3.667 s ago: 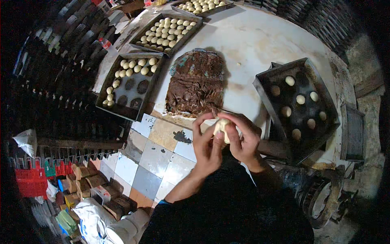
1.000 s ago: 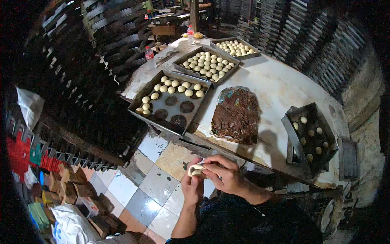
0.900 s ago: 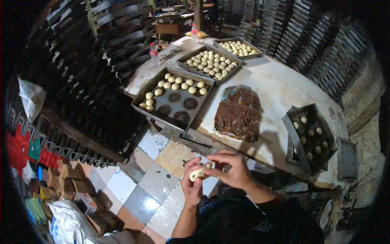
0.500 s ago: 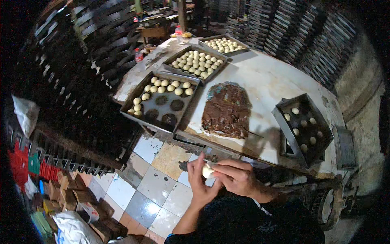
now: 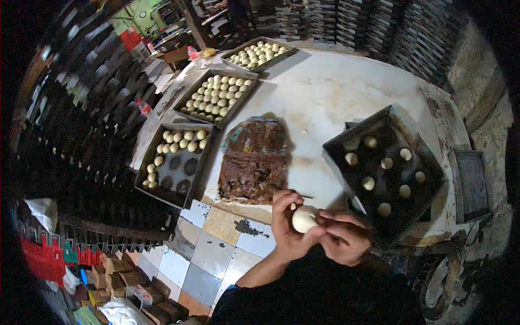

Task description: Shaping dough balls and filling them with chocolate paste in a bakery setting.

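A pale, smooth dough ball [image 5: 304, 219] rests in the cupped fingers of my left hand [image 5: 287, 235]. My right hand [image 5: 345, 236] pinches the ball's right side with thumb and fingertips. Just beyond my hands a slab of dark brown, sticky paste [image 5: 253, 170] lies on the table, and a thin dark stick shows near my left fingertips. To the right, a deep dark metal tray [image 5: 387, 181] holds several spaced dough balls. On the left, another tray [image 5: 176, 174] has dough balls along its far and left sides, with dark round marks on its bare bottom.
Two more trays full of dough balls, a middle one [image 5: 240, 104] and a far one [image 5: 279, 57], stand along the table's left side. Stacked trays [image 5: 97, 135] rise at the left. Boxes [image 5: 116, 290] and a white sack [image 5: 124, 313] lie on the tiled floor [image 5: 203, 284].
My view has turned right, and the table's things now appear farther left. Both hands have risen toward the table's front edge, and the dough ball shows more fully between them.
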The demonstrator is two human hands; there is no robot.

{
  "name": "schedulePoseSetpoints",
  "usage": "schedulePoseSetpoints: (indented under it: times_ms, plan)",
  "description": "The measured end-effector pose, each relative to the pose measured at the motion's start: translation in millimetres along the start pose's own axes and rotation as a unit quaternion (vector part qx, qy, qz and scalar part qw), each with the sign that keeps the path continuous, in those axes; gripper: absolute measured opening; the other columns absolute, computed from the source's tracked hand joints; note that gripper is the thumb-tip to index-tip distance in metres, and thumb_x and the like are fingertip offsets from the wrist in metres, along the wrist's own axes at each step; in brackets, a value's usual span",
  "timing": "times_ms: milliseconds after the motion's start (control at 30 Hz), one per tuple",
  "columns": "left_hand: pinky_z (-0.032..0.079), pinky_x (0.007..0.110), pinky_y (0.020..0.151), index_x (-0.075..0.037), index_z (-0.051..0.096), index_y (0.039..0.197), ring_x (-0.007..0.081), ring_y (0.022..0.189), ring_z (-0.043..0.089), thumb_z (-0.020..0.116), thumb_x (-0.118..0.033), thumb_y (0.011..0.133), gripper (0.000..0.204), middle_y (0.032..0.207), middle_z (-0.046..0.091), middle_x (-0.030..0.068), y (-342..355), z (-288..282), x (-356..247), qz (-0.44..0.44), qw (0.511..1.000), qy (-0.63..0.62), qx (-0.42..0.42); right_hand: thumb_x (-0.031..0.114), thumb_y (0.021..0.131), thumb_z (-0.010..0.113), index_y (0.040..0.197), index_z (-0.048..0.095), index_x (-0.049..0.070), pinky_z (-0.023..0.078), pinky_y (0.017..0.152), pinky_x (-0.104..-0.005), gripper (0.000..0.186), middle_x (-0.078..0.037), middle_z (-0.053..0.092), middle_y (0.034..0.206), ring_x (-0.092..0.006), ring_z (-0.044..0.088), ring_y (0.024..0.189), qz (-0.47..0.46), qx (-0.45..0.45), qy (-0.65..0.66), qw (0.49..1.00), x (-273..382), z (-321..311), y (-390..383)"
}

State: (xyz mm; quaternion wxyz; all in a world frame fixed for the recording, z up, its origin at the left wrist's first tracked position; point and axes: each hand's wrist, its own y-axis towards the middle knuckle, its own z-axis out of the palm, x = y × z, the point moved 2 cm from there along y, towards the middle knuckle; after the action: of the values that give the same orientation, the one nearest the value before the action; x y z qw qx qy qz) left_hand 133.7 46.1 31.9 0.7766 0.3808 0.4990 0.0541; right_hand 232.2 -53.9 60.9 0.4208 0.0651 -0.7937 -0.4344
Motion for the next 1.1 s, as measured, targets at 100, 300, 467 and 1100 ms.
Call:
schedulePoseSetpoints:
  times_ms: [100, 300, 467, 1100]
  plan:
    - [0.045, 0.035, 0.082, -0.002, 0.051, 0.124, 0.0214, 0.103, 0.051, 0.091, -0.041, 0.061, 0.084, 0.113, 0.050, 0.0117, 18.2, 56.0, 21.7, -0.082, 0.987, -0.080, 0.113, 0.003, 0.078, 0.073, 0.097, 0.069, 0.002, 0.055, 0.080, -0.0341, 0.020, -0.020, 0.067, 0.109, -0.0303, 0.068, 0.096, -0.008, -0.087, 0.147, 0.985, -37.0, -39.7, -2.0]
    - [0.048, 0.034, 0.059, -0.004, 0.063, 0.075, 0.0251, 0.066, 0.062, 0.079, -0.013, 0.074, 0.018, 0.071, 0.061, 0.0104, 24.2, 110.0, 79.4, -0.106, 0.975, 0.084, 0.177, 0.006, 0.086, 0.062, 0.107, 0.067, 0.000, 0.051, 0.089, -0.0379, 0.022, -0.018, 0.066, 0.108, -0.0305, 0.066, 0.099, 0.214, 0.100, -0.028, 0.971, -77.2, -118.8, -1.6]
    - [0.049, 0.030, 0.058, -0.002, 0.064, 0.080, 0.0146, 0.068, 0.062, 0.074, -0.014, 0.075, 0.016, 0.075, 0.066, 0.0064, -18.1, 151.0, 161.7, -0.306, 0.912, 0.001, 0.274, 0.008, 0.093, 0.057, 0.108, 0.064, -0.005, 0.050, 0.089, -0.0371, 0.021, -0.019, 0.064, 0.113, -0.0312, 0.063, 0.103, 0.084, 0.064, -0.220, 0.970, -92.3, -131.7, 6.5]
    - [0.034, 0.021, 0.066, -0.007, 0.054, 0.107, 0.0043, 0.072, 0.038, 0.070, 0.003, 0.083, 0.030, 0.076, 0.040, -0.0070, -29.8, -61.5, 98.7, -0.417, 0.905, 0.053, -0.064, 0.037, 0.097, 0.055, 0.145, 0.030, 0.003, 0.039, 0.104, -0.0499, 0.064, -0.028, 0.030, 0.147, -0.0480, 0.040, 0.129, 0.254, 0.288, -0.434, 0.815, -408.6, -219.9, -4.0]
